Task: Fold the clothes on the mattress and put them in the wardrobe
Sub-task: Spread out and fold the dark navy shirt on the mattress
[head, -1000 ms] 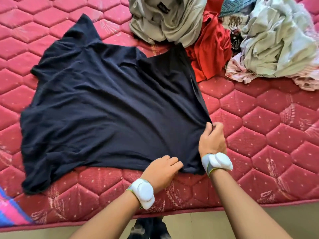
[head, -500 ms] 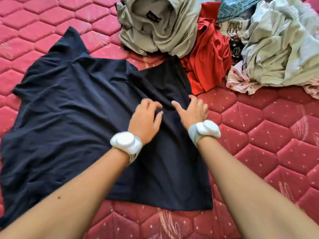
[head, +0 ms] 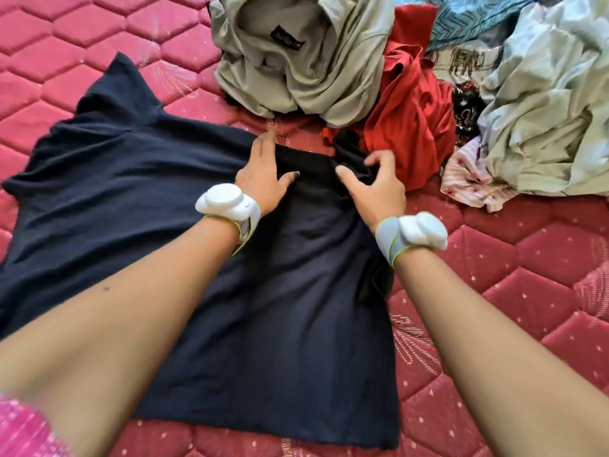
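A dark navy T-shirt (head: 138, 206) lies spread flat on the red quilted mattress (head: 527, 291), its hem toward me. My left hand (head: 263, 173) rests flat on the shirt near its top edge, fingers apart. Beside it, my right hand (head: 372, 183) curls its fingers around the shirt's far right sleeve and bunches the cloth. White sensor bands sit on both wrists. The wardrobe is out of view.
A pile of unfolded clothes lies at the back: a beige garment (head: 303, 61), a red one (head: 412, 120), a pale green one (head: 543, 103), a blue patterned one (head: 461, 14) and a pink striped piece (head: 471, 179). Something pink (head: 23, 427) blurs the bottom left corner.
Both hands have slid from the shirt's hem up across it to its top edge. The right hand has closed on the sleeve cloth. The view has moved closer.
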The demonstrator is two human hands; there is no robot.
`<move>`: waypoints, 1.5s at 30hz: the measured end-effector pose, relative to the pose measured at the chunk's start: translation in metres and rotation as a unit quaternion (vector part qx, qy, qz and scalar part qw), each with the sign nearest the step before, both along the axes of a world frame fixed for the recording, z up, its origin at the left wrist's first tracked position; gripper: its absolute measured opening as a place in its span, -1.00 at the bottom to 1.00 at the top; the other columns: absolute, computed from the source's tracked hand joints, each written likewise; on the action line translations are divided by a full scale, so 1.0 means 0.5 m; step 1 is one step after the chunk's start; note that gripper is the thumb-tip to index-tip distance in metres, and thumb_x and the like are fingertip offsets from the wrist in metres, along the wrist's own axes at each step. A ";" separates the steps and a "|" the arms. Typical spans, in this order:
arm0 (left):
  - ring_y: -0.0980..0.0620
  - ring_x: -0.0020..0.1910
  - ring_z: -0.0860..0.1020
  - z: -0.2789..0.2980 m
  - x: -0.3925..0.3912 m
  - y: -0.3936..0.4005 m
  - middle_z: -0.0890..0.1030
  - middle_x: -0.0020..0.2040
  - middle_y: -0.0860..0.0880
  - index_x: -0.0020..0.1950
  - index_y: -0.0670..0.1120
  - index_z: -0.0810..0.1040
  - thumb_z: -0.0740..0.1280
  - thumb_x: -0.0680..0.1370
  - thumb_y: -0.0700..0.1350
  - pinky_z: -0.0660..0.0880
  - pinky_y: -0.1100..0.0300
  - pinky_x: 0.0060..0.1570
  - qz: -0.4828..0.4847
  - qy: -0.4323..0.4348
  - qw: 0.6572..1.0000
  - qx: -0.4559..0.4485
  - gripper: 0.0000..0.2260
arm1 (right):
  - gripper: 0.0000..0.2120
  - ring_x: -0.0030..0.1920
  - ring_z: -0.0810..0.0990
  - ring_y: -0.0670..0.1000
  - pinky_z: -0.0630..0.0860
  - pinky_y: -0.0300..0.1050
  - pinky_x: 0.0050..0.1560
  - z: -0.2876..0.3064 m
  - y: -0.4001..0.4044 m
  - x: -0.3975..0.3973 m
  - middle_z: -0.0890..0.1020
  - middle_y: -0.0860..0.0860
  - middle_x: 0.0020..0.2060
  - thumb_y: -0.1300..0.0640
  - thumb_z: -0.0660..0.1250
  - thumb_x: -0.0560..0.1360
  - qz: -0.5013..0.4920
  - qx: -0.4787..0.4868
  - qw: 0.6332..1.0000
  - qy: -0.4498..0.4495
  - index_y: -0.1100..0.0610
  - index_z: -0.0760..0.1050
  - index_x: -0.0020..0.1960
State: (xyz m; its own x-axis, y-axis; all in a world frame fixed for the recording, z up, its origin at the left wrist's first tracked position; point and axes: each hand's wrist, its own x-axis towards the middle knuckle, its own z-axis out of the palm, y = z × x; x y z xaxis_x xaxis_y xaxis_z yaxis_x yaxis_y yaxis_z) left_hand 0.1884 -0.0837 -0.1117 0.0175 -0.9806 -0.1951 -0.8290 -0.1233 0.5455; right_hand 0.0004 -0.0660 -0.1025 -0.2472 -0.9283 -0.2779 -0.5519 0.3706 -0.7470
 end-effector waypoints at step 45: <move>-0.26 0.20 0.36 0.009 -0.070 -0.053 0.37 0.25 -0.24 0.25 -0.13 0.46 0.30 0.45 -0.21 0.34 -0.05 0.18 0.021 -0.088 0.982 -0.164 -0.64 | -0.72 0.06 0.48 0.18 0.31 -0.01 0.13 -0.037 -0.072 -0.153 0.51 0.19 0.04 0.11 0.26 0.46 -0.062 -0.162 0.973 0.149 0.22 0.45 0.12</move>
